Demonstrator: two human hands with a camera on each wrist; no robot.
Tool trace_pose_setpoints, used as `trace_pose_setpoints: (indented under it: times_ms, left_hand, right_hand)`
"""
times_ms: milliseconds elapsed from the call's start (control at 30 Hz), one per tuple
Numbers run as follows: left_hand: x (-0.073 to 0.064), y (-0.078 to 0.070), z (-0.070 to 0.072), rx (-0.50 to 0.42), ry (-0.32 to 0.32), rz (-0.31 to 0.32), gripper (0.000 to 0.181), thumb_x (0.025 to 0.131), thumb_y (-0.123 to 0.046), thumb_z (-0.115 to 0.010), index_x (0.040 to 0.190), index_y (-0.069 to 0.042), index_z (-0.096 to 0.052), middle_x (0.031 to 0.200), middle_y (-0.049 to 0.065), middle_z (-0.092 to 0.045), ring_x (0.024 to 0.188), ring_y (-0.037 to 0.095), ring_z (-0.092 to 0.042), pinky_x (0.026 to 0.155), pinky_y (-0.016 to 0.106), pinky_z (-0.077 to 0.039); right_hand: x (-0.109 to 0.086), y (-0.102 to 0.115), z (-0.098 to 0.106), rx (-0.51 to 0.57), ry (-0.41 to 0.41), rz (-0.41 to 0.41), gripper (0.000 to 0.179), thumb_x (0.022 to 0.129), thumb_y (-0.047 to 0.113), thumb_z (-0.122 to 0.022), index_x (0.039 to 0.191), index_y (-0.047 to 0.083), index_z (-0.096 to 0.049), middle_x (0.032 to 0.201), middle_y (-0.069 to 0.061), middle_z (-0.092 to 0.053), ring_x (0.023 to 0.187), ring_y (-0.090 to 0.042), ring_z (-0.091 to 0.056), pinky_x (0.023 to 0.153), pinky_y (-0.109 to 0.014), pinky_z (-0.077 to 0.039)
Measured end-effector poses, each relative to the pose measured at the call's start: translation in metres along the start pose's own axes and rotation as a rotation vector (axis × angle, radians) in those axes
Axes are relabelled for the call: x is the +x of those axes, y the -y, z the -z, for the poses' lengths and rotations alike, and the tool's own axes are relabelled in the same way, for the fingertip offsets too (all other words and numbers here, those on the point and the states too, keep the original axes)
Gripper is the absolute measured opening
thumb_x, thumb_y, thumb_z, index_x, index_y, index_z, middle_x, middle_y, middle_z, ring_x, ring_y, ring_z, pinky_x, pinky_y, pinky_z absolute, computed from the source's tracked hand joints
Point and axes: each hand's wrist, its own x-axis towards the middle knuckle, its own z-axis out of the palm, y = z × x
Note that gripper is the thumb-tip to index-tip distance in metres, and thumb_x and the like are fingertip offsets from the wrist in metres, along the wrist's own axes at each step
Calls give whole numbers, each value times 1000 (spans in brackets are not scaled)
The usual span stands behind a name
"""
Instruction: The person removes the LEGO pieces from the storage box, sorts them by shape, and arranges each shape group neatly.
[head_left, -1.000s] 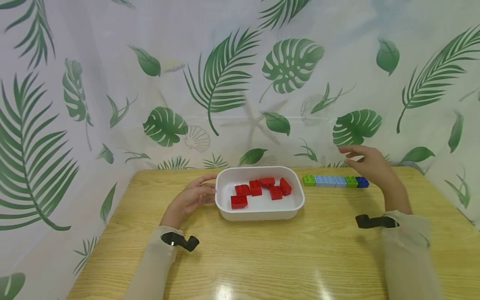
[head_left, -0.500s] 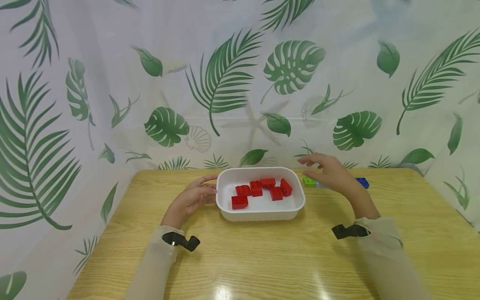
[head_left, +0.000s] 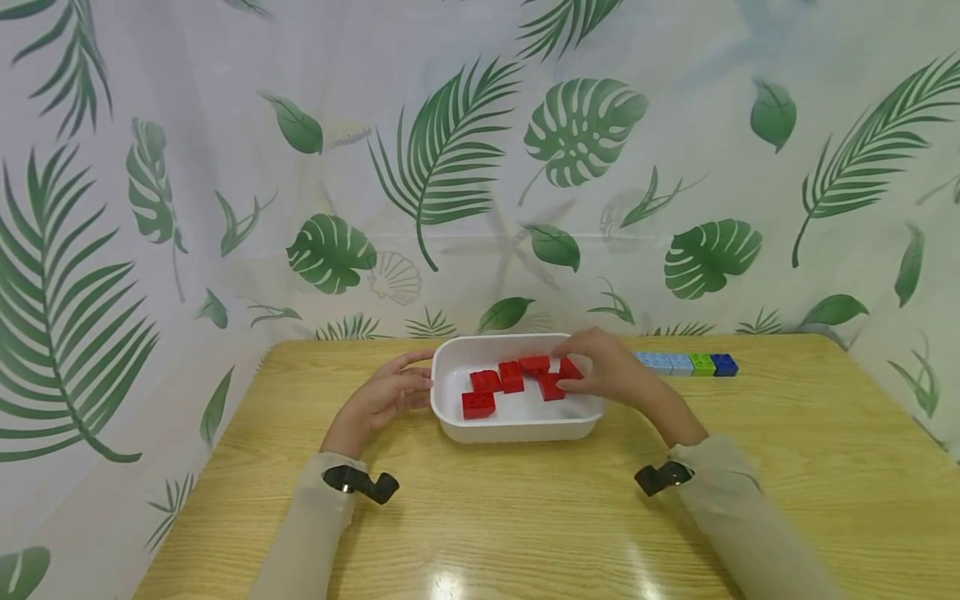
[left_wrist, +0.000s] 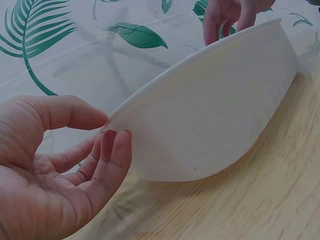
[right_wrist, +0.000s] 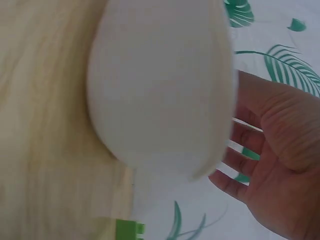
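A white plastic tray (head_left: 517, 430) stands in the middle of the table with several red toy building bricks (head_left: 478, 405) loose inside. My left hand (head_left: 381, 402) touches the tray's left end. In the left wrist view, the thumb (left_wrist: 75, 114) meets the rim and the fingertips lie by the outer wall. Over the tray's right end reaches my right hand (head_left: 613, 371), thumb and fingers spread around the rightmost red bricks. The tray wall (right_wrist: 165, 90) hides those fingertips in the right wrist view.
To the right of the tray, a straight row of light blue, green and dark blue bricks (head_left: 681, 364) lies along the table's back edge. A leaf-patterned curtain (head_left: 480, 208) hangs behind the wooden table (head_left: 525, 517).
My right hand has moved left from above the brick row, past its left end, and down into the tray. My left hand stays at the tray's left end.
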Motion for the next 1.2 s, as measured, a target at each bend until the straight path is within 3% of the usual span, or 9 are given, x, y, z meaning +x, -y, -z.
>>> trace_pose_setpoints:
  times_ms: [233,667,1033,1200]
  left_hand:
    - [0,0,0,7,-3,0,60,97,6,-52,154,-1,-35,108,3,-63,91,13,-69,83,30,-60]
    - [1,-1,1,3,-5,6,59,97,7,-52,154,-2,-36,107,2,-64,92,14,-69,84,30,-60]
    - [1,-1,2,-3,-3,13,60,98,6,-52,154,-2,-35,110,3,-64,93,14,-69,84,30,-60]
    - [1,-1,2,-2,-1,10,60,97,6,-53,154,-2,-36,111,4,-64,94,15,-69,85,31,-60]
  right_hand:
    - [7,-2,-20,-164,-3,40,42,78,20,-88,117,12,-76,118,-7,-73,109,-26,-57,90,-44,-55]
    - [8,-4,-32,-197,21,2,45,74,28,-90,115,13,-76,122,-6,-71,120,-28,-50,108,-56,-39]
    - [9,-4,-33,-166,57,-5,46,75,27,-90,117,15,-76,126,-7,-70,122,-29,-49,108,-57,-37]
    - [10,-2,-32,-203,66,-18,50,73,26,-91,118,11,-76,124,-8,-69,122,-30,-49,107,-57,-38]
